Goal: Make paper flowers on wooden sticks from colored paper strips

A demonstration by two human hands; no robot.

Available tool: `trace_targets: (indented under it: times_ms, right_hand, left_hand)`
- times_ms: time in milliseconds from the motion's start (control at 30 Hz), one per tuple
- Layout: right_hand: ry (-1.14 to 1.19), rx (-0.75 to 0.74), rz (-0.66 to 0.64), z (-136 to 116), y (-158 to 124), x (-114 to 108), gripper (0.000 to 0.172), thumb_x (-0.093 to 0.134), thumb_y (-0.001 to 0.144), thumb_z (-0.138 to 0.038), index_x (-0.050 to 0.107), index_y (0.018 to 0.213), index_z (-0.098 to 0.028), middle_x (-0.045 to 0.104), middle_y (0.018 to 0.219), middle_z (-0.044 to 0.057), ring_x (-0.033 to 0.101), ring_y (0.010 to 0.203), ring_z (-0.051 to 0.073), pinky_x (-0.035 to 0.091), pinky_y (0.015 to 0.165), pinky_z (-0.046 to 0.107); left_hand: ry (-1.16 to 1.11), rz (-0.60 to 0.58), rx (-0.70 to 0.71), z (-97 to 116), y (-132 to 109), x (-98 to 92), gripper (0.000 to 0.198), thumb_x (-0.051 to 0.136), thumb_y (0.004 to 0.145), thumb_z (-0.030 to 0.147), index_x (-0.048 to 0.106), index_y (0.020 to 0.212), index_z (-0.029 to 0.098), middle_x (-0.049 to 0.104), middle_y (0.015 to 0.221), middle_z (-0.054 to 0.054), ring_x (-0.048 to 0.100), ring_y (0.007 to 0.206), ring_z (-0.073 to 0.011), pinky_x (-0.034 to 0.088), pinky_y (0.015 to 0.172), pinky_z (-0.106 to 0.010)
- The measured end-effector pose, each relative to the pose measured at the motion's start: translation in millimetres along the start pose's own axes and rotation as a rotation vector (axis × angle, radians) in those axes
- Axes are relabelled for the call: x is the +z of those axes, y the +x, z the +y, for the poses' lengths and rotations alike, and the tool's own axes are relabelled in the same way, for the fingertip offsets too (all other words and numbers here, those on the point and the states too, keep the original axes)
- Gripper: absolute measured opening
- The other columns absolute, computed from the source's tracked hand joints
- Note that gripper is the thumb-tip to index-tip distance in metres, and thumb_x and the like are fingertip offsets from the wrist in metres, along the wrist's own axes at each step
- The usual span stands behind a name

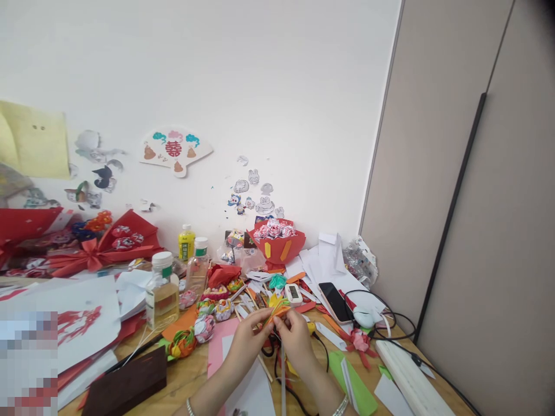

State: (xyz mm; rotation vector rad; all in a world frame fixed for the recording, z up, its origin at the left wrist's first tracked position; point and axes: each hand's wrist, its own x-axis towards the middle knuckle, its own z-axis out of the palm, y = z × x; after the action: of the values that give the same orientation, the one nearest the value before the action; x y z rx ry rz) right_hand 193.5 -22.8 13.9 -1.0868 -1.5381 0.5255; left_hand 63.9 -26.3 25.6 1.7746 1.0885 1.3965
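Head view. Directions are taken from the two hands.

The left hand (255,328) and the right hand (295,334) meet above the table (180,386). The fingers of both are drawn in narrow and pinch an orange-and-yellow flower (278,306), which is raised at the fingertips. Each wrist bears a bracelet; the left (189,407) and the right (341,405) are both silvery. A pale strip (283,372) runs towards 6 o'clock between the forearms; whether it touches the fingers cannot be told.

At 12 o'clock, near the wall (303,98), stands a red bouquet (281,248) with pink-and-white blooms. At 1 o'clock, just beyond the flower, lies a white timer (293,294). Between 2 and 3 o'clock lies a phone (336,301), dark screen up, with a black cable (396,316) looped near it. Just past 3 o'clock is a pink bloom (359,340) with red petals. At 4 o'clock lies green paper (356,386), and farther out a long white bar (416,378).

At 8 o'clock is a dark box (125,381). Between 8 and 9 o'clock sits an orange-and-green bloom (182,345). Between 9 and 10 o'clock stands an upright bottle (162,300) of yellowish liquid, white-capped. At 10 o'clock, farther back, stands a smaller yellow bottle (186,242). At 11 o'clock, a decorated fan (176,151) is fixed to the wall.
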Motion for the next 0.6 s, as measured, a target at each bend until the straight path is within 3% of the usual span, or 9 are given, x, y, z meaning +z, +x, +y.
trace_targets:
  times_ms: [133,267,433,600]
  right_hand:
    - [0.061,0.023,-0.044,1.9,0.8,1.5,0.012,0.053,0.078,-0.026,0.060,0.074,-0.016,0.064,0.073,0.004,0.059,0.068,0.019,0.044,0.061,0.027]
    - [0.121,0.042,-0.090,7.4,2.6,3.2,0.013,0.054,0.078,-0.027,0.061,0.081,-0.016,0.066,0.080,0.005,0.060,0.075,0.020,0.045,0.067,0.028]
    - [-0.015,0.044,-0.107,3.3,4.1,-1.2,0.013,0.054,0.079,-0.029,0.061,0.081,-0.017,0.066,0.079,0.005,0.060,0.074,0.021,0.043,0.064,0.028]
    - [-0.260,-0.002,-0.111,-9.8,4.9,-10.6,0.016,0.054,0.081,-0.031,0.061,0.080,-0.017,0.067,0.078,0.006,0.061,0.072,0.022,0.039,0.061,0.027]
  left_hand:
    - [-0.058,-0.026,-0.079,0.7,0.5,-1.8,0.029,0.060,0.069,0.039,0.071,0.088,0.020,0.073,0.091,-0.005,0.065,0.086,-0.0238,0.052,0.078,-0.035]
    - [-0.103,-0.006,-0.107,-3.0,1.8,-1.5,0.029,0.061,0.067,0.038,0.070,0.086,0.018,0.074,0.089,-0.006,0.066,0.087,-0.0243,0.051,0.079,-0.034]
    - [-0.204,0.004,-0.116,-5.9,3.6,-0.6,0.042,0.062,0.064,0.035,0.060,0.102,0.016,0.072,0.087,-0.008,0.065,0.087,-0.0237,0.051,0.075,-0.034]
    - [-0.234,0.018,-0.099,-4.0,3.1,-1.2,0.034,0.063,0.064,0.032,0.055,0.093,0.017,0.071,0.080,-0.007,0.065,0.084,-0.0233,0.050,0.069,-0.031]
